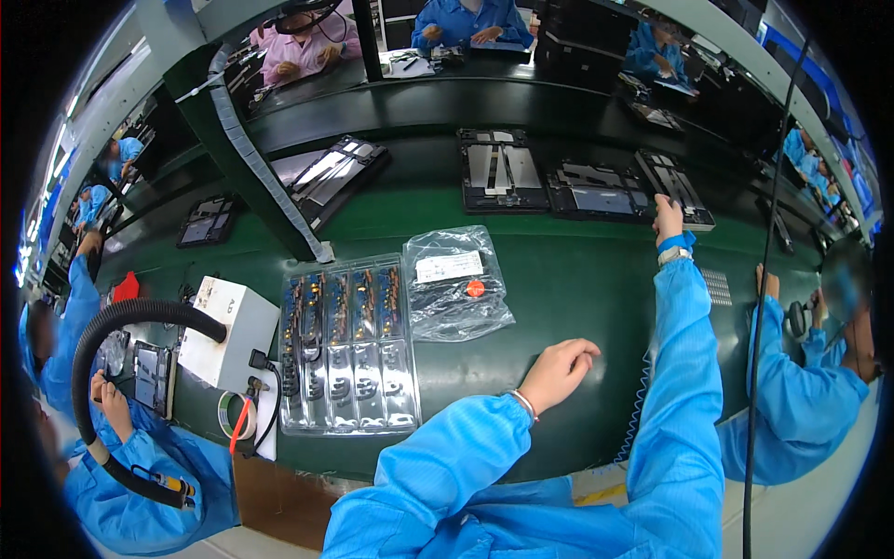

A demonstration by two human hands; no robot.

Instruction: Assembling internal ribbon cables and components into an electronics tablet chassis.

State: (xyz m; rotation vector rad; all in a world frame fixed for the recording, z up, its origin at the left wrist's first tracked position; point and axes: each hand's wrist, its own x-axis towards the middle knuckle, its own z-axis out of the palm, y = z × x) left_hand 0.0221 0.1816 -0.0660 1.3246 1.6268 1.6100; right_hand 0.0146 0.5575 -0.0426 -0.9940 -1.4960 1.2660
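Note:
My right arm stretches far forward to the right, and my right hand (668, 220) is at the near edge of an opened tablet (687, 194). Its fingers are closed on that edge; the grip is partly hidden by the hand itself. Flat beside this tablet, to the left, lies another opened tablet (601, 189), and beyond that a third one (501, 172). My left hand (557, 374) hangs over the green bench mat (568, 289) near my body, its fingers curled in with nothing showing in them. Nearest to it is a clear plastic bag (454, 312) with a white label.
A clear blister tray (349, 391) of small flex parts lies left of the bag. Further left stand a white box (223, 331) with a black hose (121, 317) and a tape roll (237, 415). A post (247, 158) rises behind. Co-workers sit on both sides.

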